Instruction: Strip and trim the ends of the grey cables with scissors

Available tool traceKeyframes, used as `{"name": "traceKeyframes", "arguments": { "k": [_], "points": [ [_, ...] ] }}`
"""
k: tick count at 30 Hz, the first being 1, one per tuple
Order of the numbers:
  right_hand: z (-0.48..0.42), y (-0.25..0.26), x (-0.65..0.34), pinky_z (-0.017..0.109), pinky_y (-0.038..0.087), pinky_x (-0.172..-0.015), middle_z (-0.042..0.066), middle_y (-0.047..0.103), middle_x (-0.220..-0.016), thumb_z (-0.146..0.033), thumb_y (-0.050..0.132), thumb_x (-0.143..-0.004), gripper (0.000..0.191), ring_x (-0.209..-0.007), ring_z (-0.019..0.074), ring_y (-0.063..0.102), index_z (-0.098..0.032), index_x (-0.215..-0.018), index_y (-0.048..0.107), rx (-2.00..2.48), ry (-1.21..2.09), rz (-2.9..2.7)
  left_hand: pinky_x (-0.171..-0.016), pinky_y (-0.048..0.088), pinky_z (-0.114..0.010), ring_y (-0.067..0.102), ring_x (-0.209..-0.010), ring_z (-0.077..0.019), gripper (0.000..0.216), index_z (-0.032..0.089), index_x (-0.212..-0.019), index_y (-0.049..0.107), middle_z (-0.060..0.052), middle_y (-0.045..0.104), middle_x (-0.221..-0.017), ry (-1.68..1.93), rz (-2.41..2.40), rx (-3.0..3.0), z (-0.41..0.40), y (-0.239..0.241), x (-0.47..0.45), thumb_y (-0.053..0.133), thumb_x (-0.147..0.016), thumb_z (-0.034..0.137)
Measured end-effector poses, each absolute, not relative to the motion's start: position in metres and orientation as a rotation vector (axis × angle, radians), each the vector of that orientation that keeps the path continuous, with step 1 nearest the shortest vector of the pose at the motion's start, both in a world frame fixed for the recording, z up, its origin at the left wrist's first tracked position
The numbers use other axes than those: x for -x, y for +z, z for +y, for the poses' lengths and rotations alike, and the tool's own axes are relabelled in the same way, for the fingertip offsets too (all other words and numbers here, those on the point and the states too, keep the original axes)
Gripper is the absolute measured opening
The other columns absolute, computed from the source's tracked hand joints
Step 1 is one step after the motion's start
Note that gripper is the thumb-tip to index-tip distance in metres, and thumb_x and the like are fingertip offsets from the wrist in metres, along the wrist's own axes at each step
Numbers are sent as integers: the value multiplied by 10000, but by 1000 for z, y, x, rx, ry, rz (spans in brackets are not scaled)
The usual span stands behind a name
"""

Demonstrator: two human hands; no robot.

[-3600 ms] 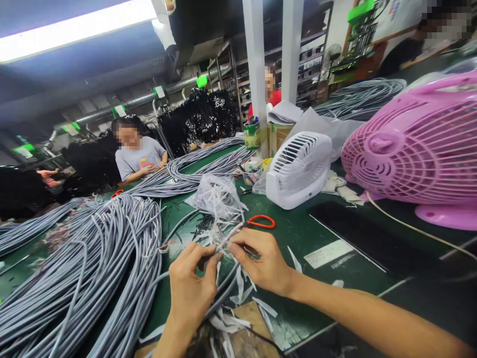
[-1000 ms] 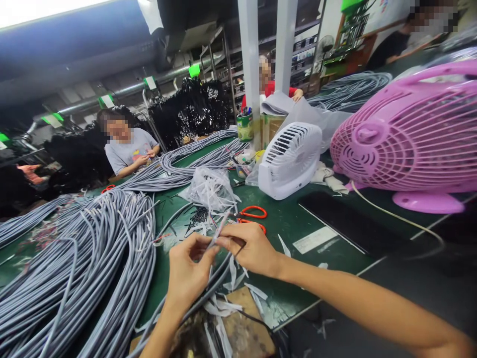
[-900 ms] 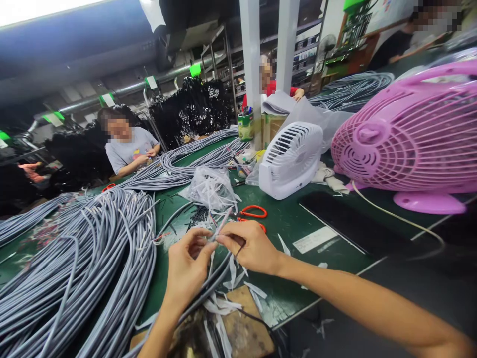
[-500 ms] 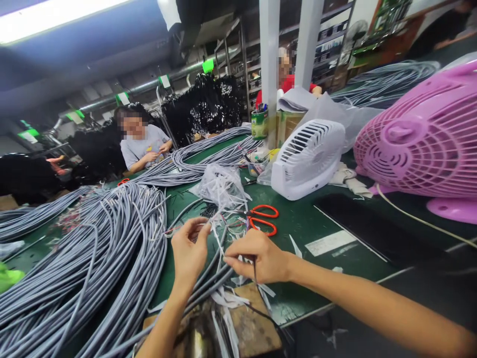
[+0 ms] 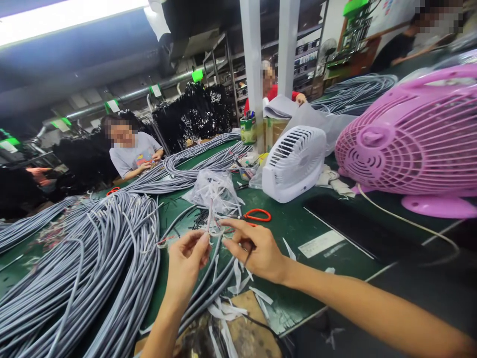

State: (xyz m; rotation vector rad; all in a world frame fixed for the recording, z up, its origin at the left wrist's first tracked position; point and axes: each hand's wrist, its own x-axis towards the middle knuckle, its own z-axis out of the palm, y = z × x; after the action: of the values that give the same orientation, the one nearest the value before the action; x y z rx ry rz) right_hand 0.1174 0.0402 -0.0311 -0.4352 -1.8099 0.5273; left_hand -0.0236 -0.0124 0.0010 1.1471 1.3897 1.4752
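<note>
My left hand (image 5: 186, 266) pinches the end of a grey cable (image 5: 208, 286) that runs up from the table's near edge. Thin wires (image 5: 210, 211) stick up from the cable end above my fingers. My right hand (image 5: 253, 251) sits just to the right, fingers curled and pinching at the same wire ends, with a thin dark strand hanging below it. Both hands hover above the green table (image 5: 298, 223), over white paper strips (image 5: 238, 283). Red-handled scissors (image 5: 257, 216) lie just beyond my right hand.
A big heap of grey cables (image 5: 85, 268) fills the left. A clear bag of scraps (image 5: 216, 191), a white fan (image 5: 294, 161) and a pink fan (image 5: 410, 144) stand behind. Co-workers sit across the table: one in a grey shirt (image 5: 132, 149), another in red (image 5: 270, 87).
My hands have come back together at the cable end after being apart half a second ago. The wire ends now point upward. The view has shifted slightly.
</note>
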Motion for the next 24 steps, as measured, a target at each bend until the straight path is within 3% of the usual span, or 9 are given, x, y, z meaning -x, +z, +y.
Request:
{"name": "traceKeyframes", "arguments": {
  "k": [4, 11, 20, 24],
  "points": [
    [44, -37, -113, 186, 333, -438, 4, 582, -540, -202, 428, -868, 221, -418, 80, 448, -130, -809, 629, 406, 409, -1986, -364, 189, -149, 263, -391, -19, 405, 129, -873, 635, 65, 427, -507, 1409, 1287, -1126, -13, -2, 23, 698, -628, 444],
    [51, -36, -114, 187, 301, -437, -19, 531, -477, -187, 464, -831, 202, -403, 85, 435, -150, -720, 628, 672, 481, -2016, -359, 131, -184, 173, -403, -32, 343, 118, -690, 640, 82, 278, -459, 1371, 1359, -1271, -15, -1, 20, 685, -633, 452],
    [50, -22, -124, 188, 280, -395, -25, 452, -468, -306, 410, -866, 329, -402, 72, 371, -139, -640, 581, 659, 699, -1740, -435, 212, -198, 211, -456, -58, 287, 125, -608, 611, 64, 309, -479, 1307, 1483, -1398, -17, -2, 22, 651, -669, 403],
    [47, -24, -123, 176, 285, -389, -44, 444, -464, -316, 504, -816, 239, -384, 57, 337, -125, -725, 616, 464, 760, -1846, -464, 228, -206, 268, -496, -74, 285, 116, -606, 629, 43, 359, -502, 1261, 1533, -1475, -16, -5, 21, 643, -680, 392]
  ]
}}
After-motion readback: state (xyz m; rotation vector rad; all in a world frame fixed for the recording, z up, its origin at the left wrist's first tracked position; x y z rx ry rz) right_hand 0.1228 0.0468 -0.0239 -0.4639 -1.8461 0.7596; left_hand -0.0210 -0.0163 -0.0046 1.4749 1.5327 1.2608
